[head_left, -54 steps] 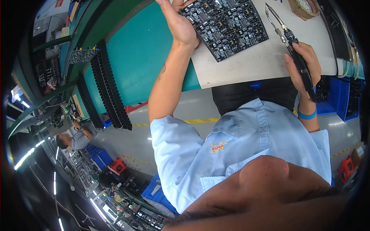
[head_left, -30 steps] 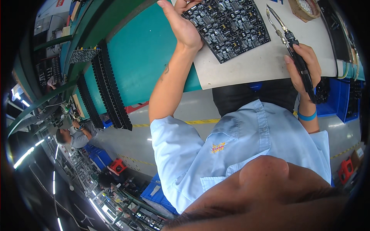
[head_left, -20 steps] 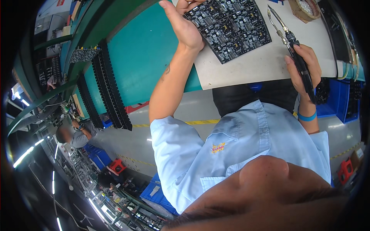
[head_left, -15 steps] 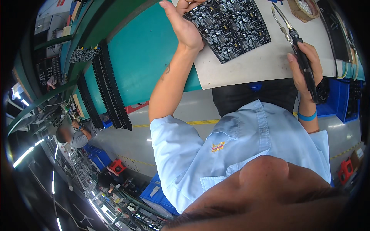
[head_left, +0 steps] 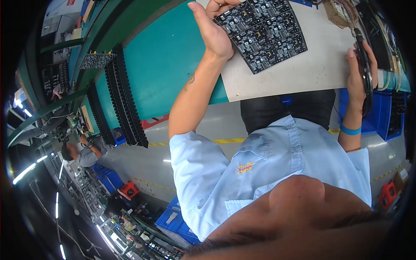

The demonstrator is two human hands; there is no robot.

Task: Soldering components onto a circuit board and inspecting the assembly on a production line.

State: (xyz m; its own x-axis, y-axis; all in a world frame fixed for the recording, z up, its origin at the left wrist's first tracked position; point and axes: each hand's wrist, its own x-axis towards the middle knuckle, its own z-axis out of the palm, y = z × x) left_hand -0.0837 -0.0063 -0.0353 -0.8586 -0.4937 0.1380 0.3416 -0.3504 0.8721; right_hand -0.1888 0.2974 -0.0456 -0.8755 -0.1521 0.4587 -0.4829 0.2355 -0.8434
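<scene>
My left hand (head_left: 218, 37) grips the left edge of a black circuit board panel (head_left: 266, 34), with its thumb stretched out to the side. The panel is divided into several populated boards and is tilted over the pale work mat (head_left: 312, 71). My right hand (head_left: 360, 80) is wrapped round the black handle of a soldering iron (head_left: 367, 71). The iron's metal front end reaches over an open container (head_left: 331, 13) of silvery shavings at the far right. Its very tip is hard to make out against the shavings.
The green bench top (head_left: 160, 56) extends to the left. Black slotted racks (head_left: 125, 99) stand at its left end, beside a green metal frame (head_left: 104, 34). A blue bin (head_left: 375, 117) is below the bench on the right. A person (head_left: 86, 151) sits farther off at left.
My right hand has moved right with the soldering iron, whose front end has swung from over the mat to the container. The circuit board panel has shifted slightly right and down.
</scene>
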